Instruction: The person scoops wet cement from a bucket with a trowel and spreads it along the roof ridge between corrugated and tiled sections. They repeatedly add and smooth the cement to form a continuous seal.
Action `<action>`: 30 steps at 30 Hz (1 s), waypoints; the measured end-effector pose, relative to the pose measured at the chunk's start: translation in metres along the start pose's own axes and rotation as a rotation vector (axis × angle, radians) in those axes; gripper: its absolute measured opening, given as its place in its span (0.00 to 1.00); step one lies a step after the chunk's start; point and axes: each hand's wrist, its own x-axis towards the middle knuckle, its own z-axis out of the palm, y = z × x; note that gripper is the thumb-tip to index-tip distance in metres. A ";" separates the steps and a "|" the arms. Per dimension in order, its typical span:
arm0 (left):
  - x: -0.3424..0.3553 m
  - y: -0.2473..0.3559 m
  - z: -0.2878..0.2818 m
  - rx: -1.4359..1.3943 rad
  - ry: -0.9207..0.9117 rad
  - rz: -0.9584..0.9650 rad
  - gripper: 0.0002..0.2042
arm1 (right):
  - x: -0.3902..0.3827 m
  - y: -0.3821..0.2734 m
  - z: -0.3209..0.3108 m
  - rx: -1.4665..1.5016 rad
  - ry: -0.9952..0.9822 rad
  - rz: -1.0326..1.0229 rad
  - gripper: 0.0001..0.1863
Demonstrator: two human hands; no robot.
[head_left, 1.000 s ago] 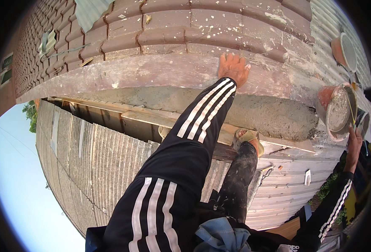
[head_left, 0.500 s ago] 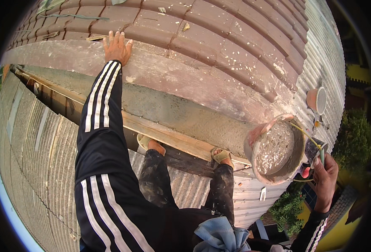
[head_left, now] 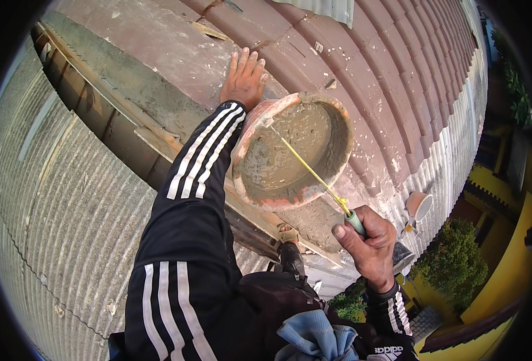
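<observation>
- Your left hand lay flat on the red roof tiles, fingers spread open and gripping nothing, palm pressed to the tile surface.
- Your left sleeve, black with white stripes, ran straight up from the lower edge to that hand.
- Just right of those fingers sat the terracotta-coloured bowl, tilted toward you, with wet grey mortar coating its inside.
- The bowl's rim came close against your left wrist; I couldn't tell whether they touched.
- Your right hand was closed tight around the pale green handle, thumb on top.
- From that grip a thin yellow cord or strap ran up and left across the bowl's mouth to its far rim.
- Under those right fingers a flat grey metal blade stuck out; it looked like a trowel, but most of it was hidden.
- Left of your left fingers, a grey mortar strip ran along the roof edge above wooden battens.
- Further left lay corrugated grey sheeting.
- A second small clay pot sat on the roof edge, just right of your right fingers.
- Your shoe showed below the bowl.
</observation>
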 end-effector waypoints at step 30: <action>-0.242 0.022 0.006 -0.221 -0.002 -0.064 0.18 | 0.000 0.378 -0.020 -0.073 0.854 0.122 0.42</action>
